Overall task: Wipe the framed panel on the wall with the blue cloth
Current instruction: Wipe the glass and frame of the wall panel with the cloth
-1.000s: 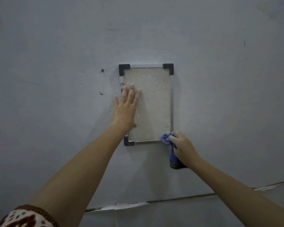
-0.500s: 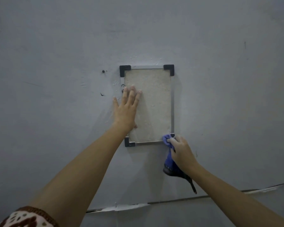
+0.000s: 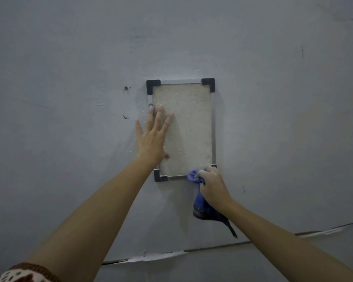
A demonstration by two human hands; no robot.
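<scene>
- While the left hand stays flat, fingers straight, on the left side of the rectangular beige panel in its grey, black-cornered frame, the bunched blue cloth has crept left along its bottom edge, right of centre.
- Wiping of that lower edge looks underway.
- The right hand grips the cloth, fingers curled tight around it.

Single head-worn wide-angle view, facing wall head-on, close up.

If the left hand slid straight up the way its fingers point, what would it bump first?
Probably the small silver screw just above the left hand, on the framed panel edge; then the black corner piece.
</scene>
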